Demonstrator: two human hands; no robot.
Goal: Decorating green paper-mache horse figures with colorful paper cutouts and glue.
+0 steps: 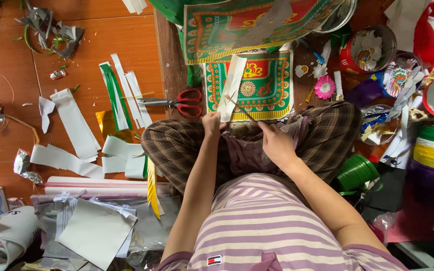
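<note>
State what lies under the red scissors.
The red scissors lie on the wooden floor, their blades over white paper strips. The floor beneath them is covered.

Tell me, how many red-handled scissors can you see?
1. The red-handled scissors lie on the floor, just left of the left hand. The right hand works a thin tool on a white paper strip. More may hide under the scraps.

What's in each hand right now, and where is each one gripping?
The left hand pinches a white paper strip at its lower end. The right hand grips a thin blade-like tool at its near end, tip at the strip; its exact kind cannot be told.
</note>
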